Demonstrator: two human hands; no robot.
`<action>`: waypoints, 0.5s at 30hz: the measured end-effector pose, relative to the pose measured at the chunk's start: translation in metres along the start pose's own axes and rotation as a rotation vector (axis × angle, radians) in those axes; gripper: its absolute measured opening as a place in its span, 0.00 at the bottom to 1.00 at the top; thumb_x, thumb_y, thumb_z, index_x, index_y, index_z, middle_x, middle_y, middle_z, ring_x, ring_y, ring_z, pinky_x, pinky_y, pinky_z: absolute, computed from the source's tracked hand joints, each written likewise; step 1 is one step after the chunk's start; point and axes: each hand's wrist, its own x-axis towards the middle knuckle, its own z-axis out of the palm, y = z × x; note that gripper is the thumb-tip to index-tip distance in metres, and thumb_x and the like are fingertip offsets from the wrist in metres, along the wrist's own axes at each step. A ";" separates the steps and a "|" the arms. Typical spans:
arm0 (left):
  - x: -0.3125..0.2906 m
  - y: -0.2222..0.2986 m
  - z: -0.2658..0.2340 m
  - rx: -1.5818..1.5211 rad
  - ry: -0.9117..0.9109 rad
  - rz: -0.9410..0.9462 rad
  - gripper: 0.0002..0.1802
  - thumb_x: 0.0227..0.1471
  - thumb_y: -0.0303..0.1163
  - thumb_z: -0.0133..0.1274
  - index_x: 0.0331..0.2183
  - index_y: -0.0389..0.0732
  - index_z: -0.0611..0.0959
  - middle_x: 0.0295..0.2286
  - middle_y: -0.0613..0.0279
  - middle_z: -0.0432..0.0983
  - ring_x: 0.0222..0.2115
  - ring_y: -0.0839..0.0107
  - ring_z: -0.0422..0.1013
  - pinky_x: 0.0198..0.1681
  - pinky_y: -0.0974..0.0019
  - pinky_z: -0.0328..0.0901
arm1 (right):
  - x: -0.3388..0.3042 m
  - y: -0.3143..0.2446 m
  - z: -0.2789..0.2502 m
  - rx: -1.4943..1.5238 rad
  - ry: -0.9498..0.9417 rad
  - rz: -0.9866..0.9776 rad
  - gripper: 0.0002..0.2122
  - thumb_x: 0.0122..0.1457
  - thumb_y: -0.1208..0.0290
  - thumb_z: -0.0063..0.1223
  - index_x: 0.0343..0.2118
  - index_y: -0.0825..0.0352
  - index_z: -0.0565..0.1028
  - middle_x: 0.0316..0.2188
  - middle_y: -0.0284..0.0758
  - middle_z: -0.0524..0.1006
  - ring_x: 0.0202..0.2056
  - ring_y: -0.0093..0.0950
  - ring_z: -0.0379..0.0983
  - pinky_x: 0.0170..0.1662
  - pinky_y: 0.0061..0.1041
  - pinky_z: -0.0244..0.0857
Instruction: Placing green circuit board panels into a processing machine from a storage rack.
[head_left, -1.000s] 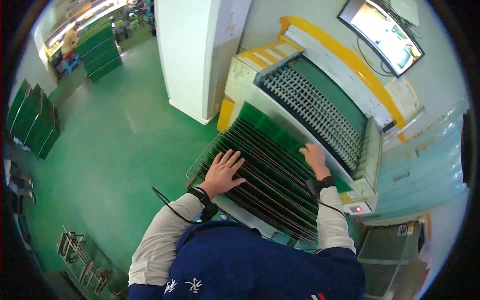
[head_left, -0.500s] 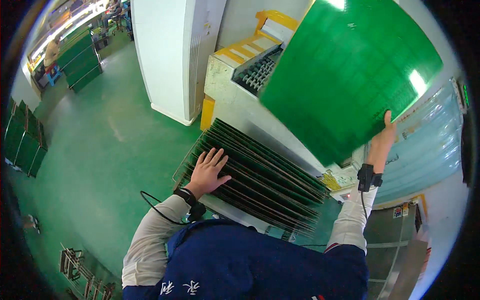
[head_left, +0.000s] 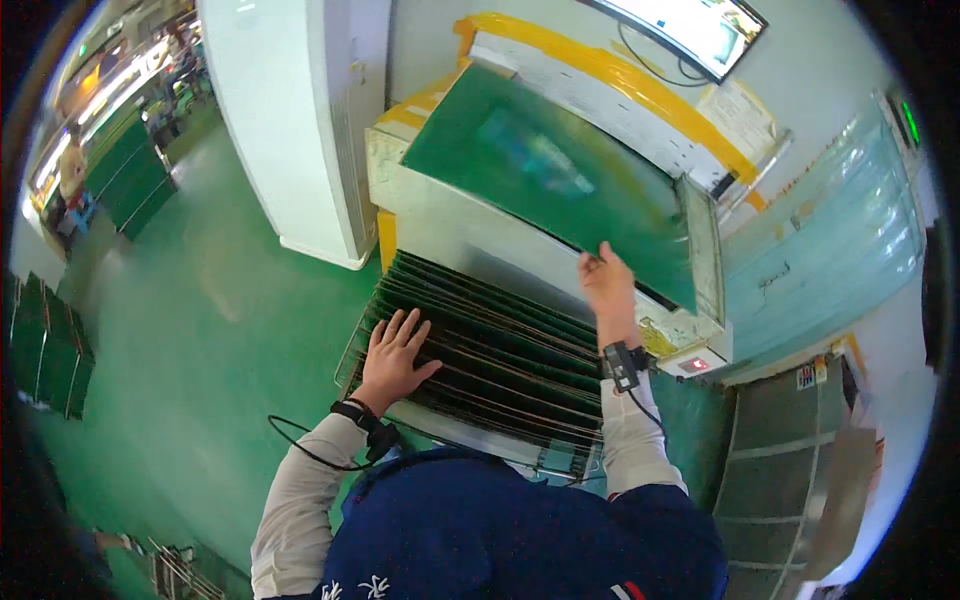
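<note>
A large green panel (head_left: 560, 170), flat and glossy with a blurred right end, lies over the top of a pale machine (head_left: 490, 215). My right hand (head_left: 610, 290) is at the panel's near long edge, its fingers loosely bent and apart; no grip on the panel shows. Closer to me, several thin dark green panels (head_left: 510, 370) stand on edge, side by side, in a wire rack (head_left: 345, 375). My left hand (head_left: 393, 365) rests on their top edges near the rack's left end, fingers spread, holding nothing. Both wrists carry black strapped devices with cables.
A white column (head_left: 285, 120) stands left of the machine. Behind the machine, a screen (head_left: 700, 35) hangs on the wall. Clear plastic sheeting (head_left: 825, 245) and a grey cabinet (head_left: 770, 480) are on the right. Other panel racks (head_left: 50, 340) stand at left; people sit in the far left background.
The green panel, raised in my right hand before, has come down flat onto the machine. My right hand has moved left and lowered with it. My left hand stays on the racked panels.
</note>
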 end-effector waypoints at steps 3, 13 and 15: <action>0.001 -0.002 -0.001 0.005 -0.008 -0.009 0.41 0.52 0.57 0.56 0.62 0.46 0.70 0.65 0.55 0.57 0.66 0.51 0.51 0.68 0.45 0.44 | 0.001 0.034 -0.003 0.066 0.060 0.067 0.07 0.63 0.74 0.56 0.42 0.65 0.72 0.38 0.35 0.76 0.40 0.31 0.73 0.44 0.33 0.73; 0.009 0.003 -0.002 0.046 -0.030 -0.010 0.41 0.52 0.57 0.57 0.61 0.46 0.71 0.65 0.56 0.57 0.66 0.51 0.51 0.68 0.46 0.45 | 0.037 0.082 -0.024 0.155 0.203 0.111 0.09 0.63 0.72 0.57 0.44 0.65 0.70 0.43 0.35 0.74 0.42 0.32 0.71 0.49 0.32 0.74; 0.008 0.004 -0.002 0.043 -0.031 -0.014 0.41 0.52 0.57 0.57 0.61 0.46 0.71 0.65 0.56 0.58 0.66 0.51 0.51 0.68 0.46 0.45 | 0.046 0.084 -0.028 0.143 0.190 0.097 0.09 0.64 0.72 0.56 0.44 0.65 0.70 0.44 0.36 0.74 0.43 0.32 0.71 0.49 0.32 0.74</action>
